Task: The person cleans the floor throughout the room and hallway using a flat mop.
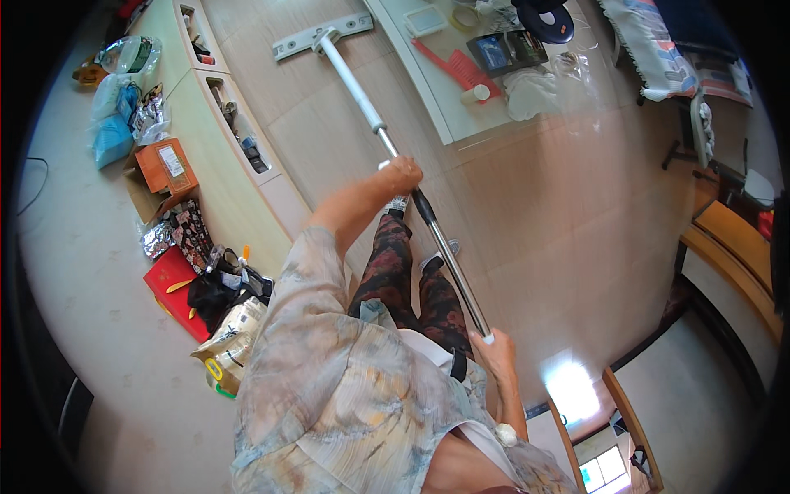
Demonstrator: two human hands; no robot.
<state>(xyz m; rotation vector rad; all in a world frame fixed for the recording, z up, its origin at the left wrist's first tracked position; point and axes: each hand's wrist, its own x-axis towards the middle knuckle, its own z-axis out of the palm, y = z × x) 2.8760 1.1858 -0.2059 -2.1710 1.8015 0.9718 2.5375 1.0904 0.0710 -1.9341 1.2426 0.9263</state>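
A flat floor mop point(355, 89) with a white and silver pole runs slantwise through the middle of the view. Its wide, pale head point(288, 47) lies on the floor at the far end, between a long cabinet and a low white table. My left hand point(402, 174) is closed round the pole about halfway along, just above a black grip section. Lower down, my right hand point(496, 352) grips the pole's near end, close to my waist. The left forearm is slightly blurred. The mop head's underside is hidden.
Along the left runs a long cabinet point(239, 193) with open compartments, topped by an orange box point(167, 169), bags and a red folder point(169, 284). At the upper right, a white low table point(440, 111) carries a red comb-like piece point(469, 74) and tape. Wooden furniture point(732, 255) stands right.
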